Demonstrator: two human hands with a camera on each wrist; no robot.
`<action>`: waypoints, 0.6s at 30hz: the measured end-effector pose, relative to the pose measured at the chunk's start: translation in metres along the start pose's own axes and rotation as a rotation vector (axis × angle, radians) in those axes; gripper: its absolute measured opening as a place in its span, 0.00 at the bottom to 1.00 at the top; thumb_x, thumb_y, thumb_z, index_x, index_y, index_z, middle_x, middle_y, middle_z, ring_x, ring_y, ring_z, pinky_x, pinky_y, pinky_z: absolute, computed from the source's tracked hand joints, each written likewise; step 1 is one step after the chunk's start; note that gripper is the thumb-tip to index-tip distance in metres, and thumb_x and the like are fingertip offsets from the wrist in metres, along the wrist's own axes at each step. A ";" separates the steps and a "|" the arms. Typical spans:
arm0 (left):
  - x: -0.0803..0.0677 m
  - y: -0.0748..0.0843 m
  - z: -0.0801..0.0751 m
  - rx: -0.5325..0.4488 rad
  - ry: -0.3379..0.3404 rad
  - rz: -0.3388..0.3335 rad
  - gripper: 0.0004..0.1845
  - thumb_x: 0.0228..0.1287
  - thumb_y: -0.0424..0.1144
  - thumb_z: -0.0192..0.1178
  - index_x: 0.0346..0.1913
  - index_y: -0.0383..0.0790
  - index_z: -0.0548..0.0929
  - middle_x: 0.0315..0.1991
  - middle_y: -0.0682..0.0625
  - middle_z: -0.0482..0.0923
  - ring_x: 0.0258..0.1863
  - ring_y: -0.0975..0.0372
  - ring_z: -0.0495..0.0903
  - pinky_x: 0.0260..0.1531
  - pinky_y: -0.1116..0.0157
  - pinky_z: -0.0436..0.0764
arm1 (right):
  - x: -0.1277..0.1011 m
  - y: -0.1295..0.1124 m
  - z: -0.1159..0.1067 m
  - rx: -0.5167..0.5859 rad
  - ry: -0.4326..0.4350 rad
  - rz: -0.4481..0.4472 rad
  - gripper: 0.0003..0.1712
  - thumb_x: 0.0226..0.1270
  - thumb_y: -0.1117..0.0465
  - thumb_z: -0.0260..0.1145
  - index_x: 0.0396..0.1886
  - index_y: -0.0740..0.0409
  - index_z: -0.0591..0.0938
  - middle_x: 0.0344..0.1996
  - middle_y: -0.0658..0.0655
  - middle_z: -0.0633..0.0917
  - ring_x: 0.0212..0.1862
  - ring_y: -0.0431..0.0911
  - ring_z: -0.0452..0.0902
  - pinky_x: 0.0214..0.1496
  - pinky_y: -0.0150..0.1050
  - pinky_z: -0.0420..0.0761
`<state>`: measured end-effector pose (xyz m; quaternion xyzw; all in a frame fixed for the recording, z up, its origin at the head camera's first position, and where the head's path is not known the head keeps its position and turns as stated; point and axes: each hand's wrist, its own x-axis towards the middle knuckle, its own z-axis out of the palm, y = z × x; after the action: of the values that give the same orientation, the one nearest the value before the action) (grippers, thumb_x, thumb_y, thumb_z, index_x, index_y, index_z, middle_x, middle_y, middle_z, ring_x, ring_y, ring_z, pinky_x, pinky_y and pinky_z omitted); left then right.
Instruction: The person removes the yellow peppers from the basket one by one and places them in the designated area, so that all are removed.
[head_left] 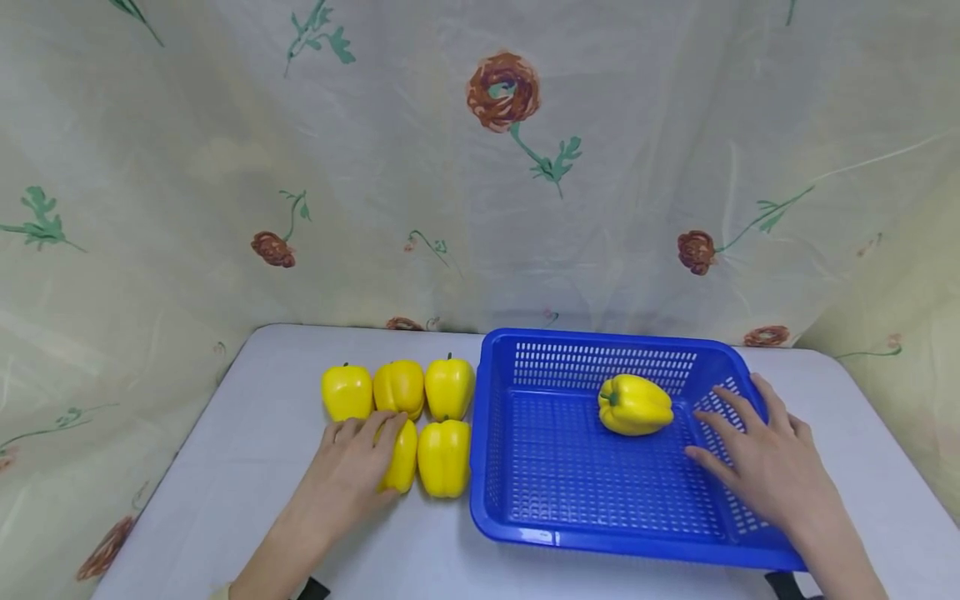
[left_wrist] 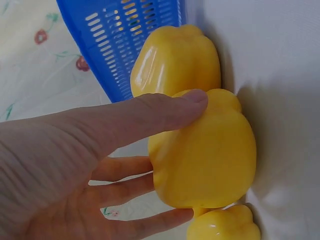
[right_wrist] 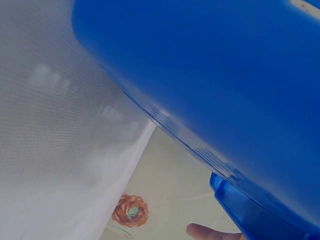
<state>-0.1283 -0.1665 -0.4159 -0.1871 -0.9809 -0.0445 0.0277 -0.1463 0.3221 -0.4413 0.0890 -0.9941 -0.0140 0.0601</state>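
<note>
Beside the blue basket (head_left: 592,533) (right hand (head_left: 765,467) flat on its rim), left hand (head_left: 348,467) fingers (left_wrist: 150,117) curled round a yellow pepper (left_wrist: 205,155).

Left hand (head_left: 351,465) curled, right hand (head_left: 761,461) flat

No text, label, brand, number or sign can be read in any of the views. The blue basket (head_left: 517,500), the yellow peppers (head_left: 445,457) and the white surface (head_left: 225,492) carry no print, and the curtain (head_left: 502,92) behind shows only a flower pattern.
</note>
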 end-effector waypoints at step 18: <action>-0.001 -0.002 0.001 -0.081 -0.038 -0.034 0.50 0.49 0.46 0.87 0.74 0.37 0.74 0.68 0.40 0.79 0.66 0.46 0.81 0.67 0.41 0.82 | 0.000 -0.001 -0.002 0.008 -0.006 0.006 0.35 0.69 0.40 0.74 0.68 0.56 0.84 0.75 0.73 0.73 0.80 0.79 0.49 0.65 0.89 0.65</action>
<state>-0.1286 -0.1688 -0.4174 -0.1721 -0.9817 -0.0811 0.0006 -0.1461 0.3208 -0.4396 0.0862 -0.9946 -0.0102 0.0569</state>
